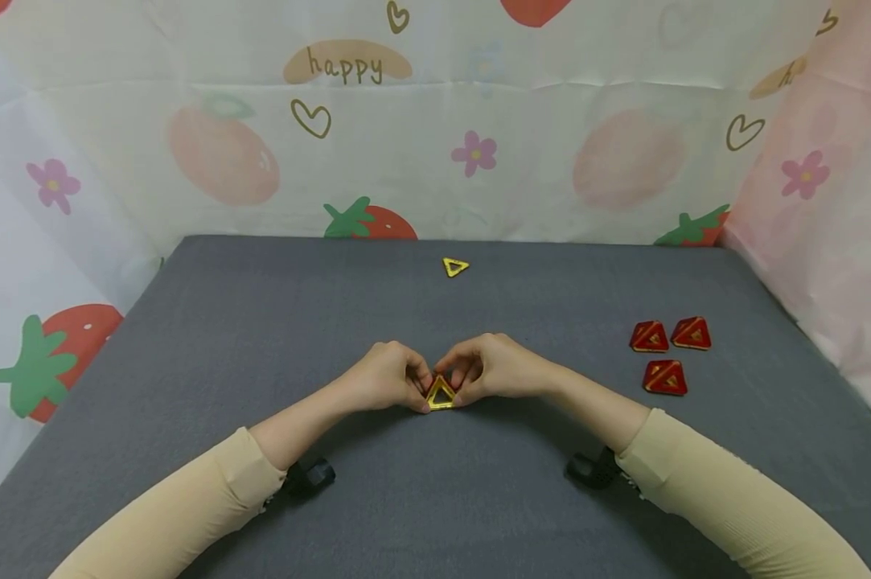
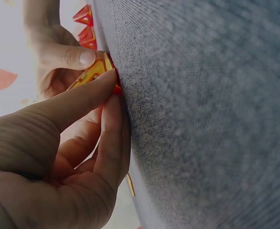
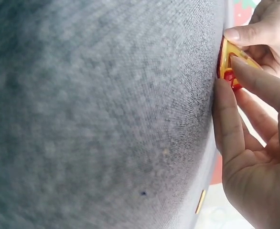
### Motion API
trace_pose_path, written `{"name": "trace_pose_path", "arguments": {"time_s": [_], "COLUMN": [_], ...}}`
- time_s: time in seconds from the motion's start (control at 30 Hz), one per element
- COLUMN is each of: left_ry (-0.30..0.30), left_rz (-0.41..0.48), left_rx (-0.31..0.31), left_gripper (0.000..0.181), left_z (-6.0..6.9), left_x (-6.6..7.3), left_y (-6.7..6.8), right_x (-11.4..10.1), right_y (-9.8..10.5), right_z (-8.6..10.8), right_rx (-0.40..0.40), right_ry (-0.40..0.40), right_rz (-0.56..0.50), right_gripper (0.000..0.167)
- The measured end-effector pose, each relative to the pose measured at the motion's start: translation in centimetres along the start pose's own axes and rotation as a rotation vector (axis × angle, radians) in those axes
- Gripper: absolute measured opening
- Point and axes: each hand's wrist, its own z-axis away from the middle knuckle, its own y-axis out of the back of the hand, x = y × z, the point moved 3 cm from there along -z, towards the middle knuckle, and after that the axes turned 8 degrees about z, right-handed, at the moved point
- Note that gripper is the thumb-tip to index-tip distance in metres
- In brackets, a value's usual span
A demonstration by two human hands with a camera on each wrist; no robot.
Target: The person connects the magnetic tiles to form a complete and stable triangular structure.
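Observation:
Low over the grey tabletop, a small yellow triangular frame (image 1: 441, 408) lies against a red piece (image 3: 229, 75), and both hands hold the pair from opposite sides. My left hand (image 1: 386, 376) pinches the left corner between thumb and fingers. On the other side, my right hand (image 1: 499, 368) pinches the right corner in the same way. In the left wrist view, the yellow frame (image 2: 91, 72) leans at a slant over the cloth. Fingers cover much of the red part, so I cannot tell its full shape or how the two are joined.
Three red triangular pieces (image 1: 664, 377) with yellow triangles on them sit to the right of my right hand. Another yellow triangular frame (image 1: 446, 273) lies near the table's back edge. A printed curtain (image 1: 435, 177) hangs behind the grey table (image 1: 435, 498).

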Motion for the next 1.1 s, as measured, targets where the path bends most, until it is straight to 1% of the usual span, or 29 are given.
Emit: {"name": "trace_pose_path", "arguments": {"time_s": [0.23, 0.5, 0.63, 0.73, 0.83, 0.93, 1.03, 1.1], "left_ry": [-0.009, -0.014, -0.009, 0.002, 0.011, 0.015, 0.005, 0.004], "left_rz": [-0.013, -0.012, 0.015, 0.042, 0.061, 0.068, 0.055, 0.050], "left_rx": [0.010, 0.004, -0.007, -0.021, -0.032, -0.035, -0.033, -0.030], "left_gripper": [0.017, 0.017, 0.017, 0.017, 0.017, 0.017, 0.017, 0.017], "left_z": [-0.1, -0.1, -0.1, -0.1, -0.1, -0.1, -0.1, -0.1], "left_x": [-0.1, -0.2, -0.3, -0.4, -0.4, -0.5, -0.5, -0.5], "left_y": [-0.1, -0.1, -0.1, -0.1, 0.0, 0.0, 0.0, 0.0], "right_x": [0.1, 0.0, 0.0, 0.0, 0.1, 0.5, 1.2, 1.8], "right_y": [0.0, -0.1, 0.0, 0.2, 0.7, 1.4, 2.4, 3.1], "right_z": [0.0, 0.0, -0.2, -0.3, -0.4, -0.5, -0.7, -1.0], "right_rx": [0.007, 0.003, -0.009, -0.036, -0.070, -0.085, -0.067, -0.033], "right_ry": [-0.011, -0.016, -0.024, -0.025, -0.025, -0.036, -0.059, -0.079], "right_rz": [-0.004, -0.003, 0.004, 0.001, -0.009, -0.022, -0.030, -0.029], "right_gripper": [0.044, 0.045, 0.046, 0.047, 0.049, 0.050, 0.050, 0.049]}}
